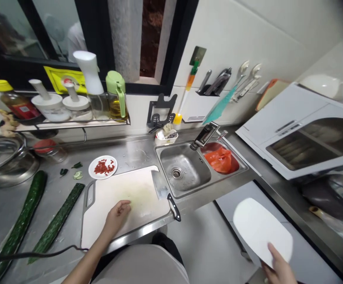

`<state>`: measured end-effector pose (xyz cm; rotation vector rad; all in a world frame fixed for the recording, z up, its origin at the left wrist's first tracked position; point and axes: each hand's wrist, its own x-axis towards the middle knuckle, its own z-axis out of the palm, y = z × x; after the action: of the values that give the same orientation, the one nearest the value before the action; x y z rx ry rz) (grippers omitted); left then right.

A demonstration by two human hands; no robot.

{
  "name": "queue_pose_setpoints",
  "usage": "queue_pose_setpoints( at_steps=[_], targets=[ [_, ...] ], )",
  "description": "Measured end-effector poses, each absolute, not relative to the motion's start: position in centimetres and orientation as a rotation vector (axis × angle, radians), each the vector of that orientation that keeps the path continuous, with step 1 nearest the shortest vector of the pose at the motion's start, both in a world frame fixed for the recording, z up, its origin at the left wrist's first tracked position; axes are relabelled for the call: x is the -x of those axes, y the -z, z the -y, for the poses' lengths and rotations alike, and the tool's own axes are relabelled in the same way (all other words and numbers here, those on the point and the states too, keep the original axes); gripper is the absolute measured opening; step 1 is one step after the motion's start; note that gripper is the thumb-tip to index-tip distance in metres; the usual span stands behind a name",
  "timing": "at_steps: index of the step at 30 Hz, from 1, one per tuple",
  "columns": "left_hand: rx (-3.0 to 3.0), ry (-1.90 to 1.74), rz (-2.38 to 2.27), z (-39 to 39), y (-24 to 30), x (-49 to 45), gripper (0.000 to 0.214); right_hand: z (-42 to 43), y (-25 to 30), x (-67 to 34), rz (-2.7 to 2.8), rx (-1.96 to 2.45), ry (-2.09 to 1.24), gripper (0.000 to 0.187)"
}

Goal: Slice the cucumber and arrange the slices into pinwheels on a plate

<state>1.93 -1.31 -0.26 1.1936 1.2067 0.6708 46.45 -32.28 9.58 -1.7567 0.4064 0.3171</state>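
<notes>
My right hand (278, 264) grips one edge of a white oblong plate (263, 228), thumb on its face, out over the floor and counter at the lower right. My left hand (118, 217) hovers over or rests on the white cutting board (100, 225), which I cannot tell; its fingers are loosely curled and no object shows in them. A faint green stain marks the board's middle. A kitchen knife (162, 191) lies along the board's right side, its black handle past the edge. A small white plate (93, 167) with chopped red pieces touches the board's back edge.
Left of the board lie a cut cucumber (59, 217) and a whole one (26, 221), with cucumber scraps (77, 174) behind. A double sink (186, 165) holds a red bag (220, 159). A black cable (41, 254) crosses at left. Seasoning jars (51, 106) stand on a shelf.
</notes>
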Motion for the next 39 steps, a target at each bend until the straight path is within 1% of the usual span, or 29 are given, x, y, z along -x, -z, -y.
queue_pose_setpoints(
  at_steps=[1, 3, 6, 11, 15, 18, 22, 25, 31, 39],
  targets=[
    [-1.178, -0.676, -1.187, 1.4, 0.2, -2.6, 0.047, 29.7, -9.1, -46.4, -0.399, 1.75, -0.344, 0.074],
    [-1.143, -0.687, -1.147, 1.5, 0.1, -4.1, 0.045, 24.2, -8.2, -45.4, -0.315, 1.708, -0.504, 0.063],
    [-1.08, -0.677, -1.086, 1.3, -0.3, -6.4, 0.043, 16.3, -6.9, -42.2, -0.181, 1.638, -0.719, 0.052],
    [-0.948, -0.69, -1.02, -0.6, -1.1, -9.6, 0.052, 5.1, -4.9, -35.9, 0.12, 1.581, -1.038, 0.038],
    [-0.923, -0.799, -1.043, -3.1, -1.0, -10.2, 0.055, -1.6, -3.7, -31.9, 0.388, 1.598, -1.115, 0.039],
    [-0.929, -0.924, -1.138, -5.3, -0.4, -9.7, 0.052, -5.4, -3.2, -30.2, 0.642, 1.751, -0.984, 0.043],
    [-0.937, -1.019, -1.232, -8.3, 0.7, -8.8, 0.044, -9.2, -3.1, -29.4, 1.042, 2.073, -0.766, 0.04],
    [-0.949, -1.061, -1.294, -10.3, 1.6, -8.1, 0.04, -11.4, -2.9, -29.4, 1.265, 2.162, -0.744, 0.041],
    [-1.089, -0.947, -1.534, -13.5, 3.3, -6.9, 0.04, -14.8, -1.7, -29.3, 1.574, 2.238, -0.838, 0.049],
    [-1.151, -0.854, -1.63, -14.8, 4.7, -6.8, 0.041, -16.9, -0.9, -29.4, 1.697, 2.327, -0.828, 0.052]
  ],
)
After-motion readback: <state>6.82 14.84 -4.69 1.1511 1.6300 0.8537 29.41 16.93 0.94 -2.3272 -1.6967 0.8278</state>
